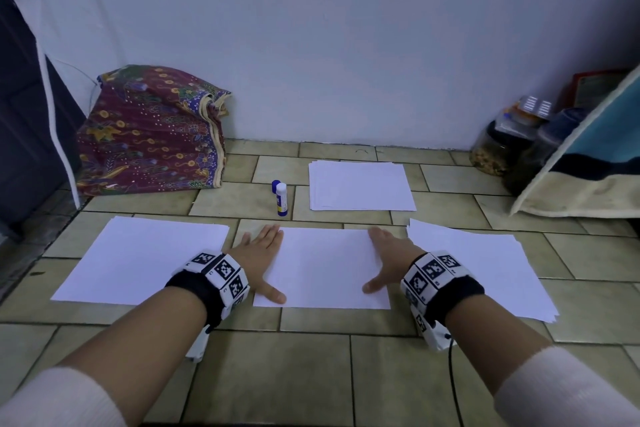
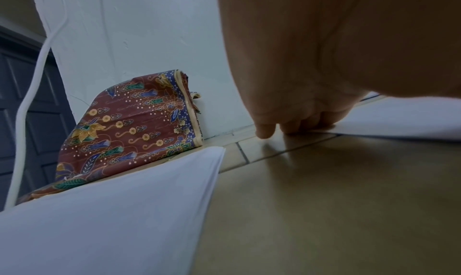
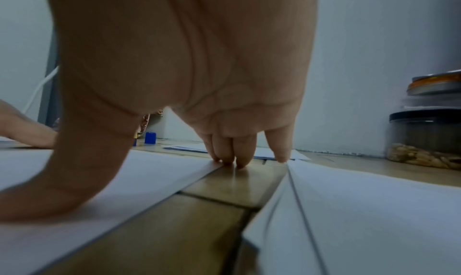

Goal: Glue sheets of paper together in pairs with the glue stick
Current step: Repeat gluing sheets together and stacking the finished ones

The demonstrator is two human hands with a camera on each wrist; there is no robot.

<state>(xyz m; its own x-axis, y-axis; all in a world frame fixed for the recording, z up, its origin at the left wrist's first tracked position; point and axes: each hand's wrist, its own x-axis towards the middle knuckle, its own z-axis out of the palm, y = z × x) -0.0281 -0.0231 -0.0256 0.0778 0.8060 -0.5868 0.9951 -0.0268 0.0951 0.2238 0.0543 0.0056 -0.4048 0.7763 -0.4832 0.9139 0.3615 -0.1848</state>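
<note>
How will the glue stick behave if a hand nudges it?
The glue stick stands upright, tall and narrow on smooth tile, so it likely tips easily. Being round, it would probably roll once down. It looks small, plastic and uncapped, probably light and rigid.

4 paper lots, 1 glue stick, 2 jars, 2 hands.

Tiled floor: four paper lots, glue stick upright, folded batik cloth, jars by wall.
</note>
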